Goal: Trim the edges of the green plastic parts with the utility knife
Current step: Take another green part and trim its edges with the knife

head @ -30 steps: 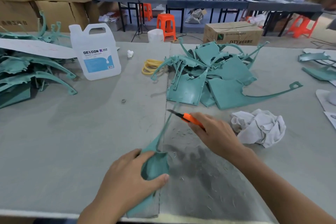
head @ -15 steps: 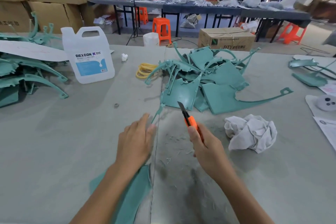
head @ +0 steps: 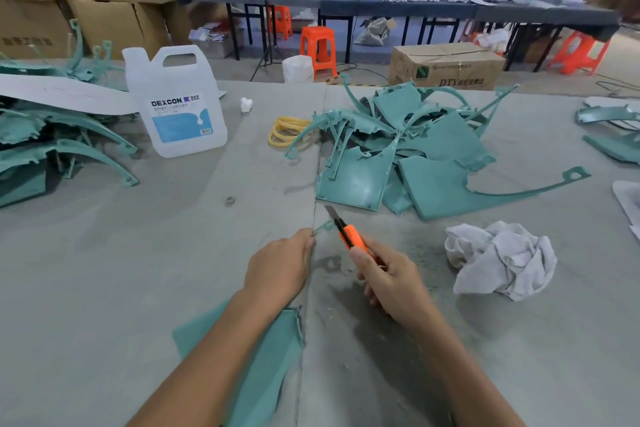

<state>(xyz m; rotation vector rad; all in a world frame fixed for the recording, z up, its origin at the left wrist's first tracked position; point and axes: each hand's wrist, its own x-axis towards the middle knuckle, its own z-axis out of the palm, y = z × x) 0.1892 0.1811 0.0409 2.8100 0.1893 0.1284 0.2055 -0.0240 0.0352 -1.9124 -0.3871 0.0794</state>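
A green plastic part (head: pixel 270 357) lies on the grey table in front of me, its wide end near the table's front edge and its thin arm running under my left hand (head: pixel 280 270). That hand grips the thin arm, whose tip (head: pixel 323 227) sticks out past the fingers. My right hand (head: pixel 391 279) holds the orange utility knife (head: pixel 348 232), blade out and pointing away from me, right beside the tip. A heap of green parts (head: pixel 408 152) lies farther back in the middle.
A crumpled white rag (head: pixel 498 260) lies to the right. A white DEXCON jug (head: pixel 176 104) and another pile of green parts (head: pixel 52 142) are at the left. Yellow rubber bands (head: pixel 285 135) lie mid-table. Boxes, orange stools and people are behind.
My left hand slid from the part's wide end up to its thin arm. The knife swung from pointing left to pointing away, now close to the arm's tip.
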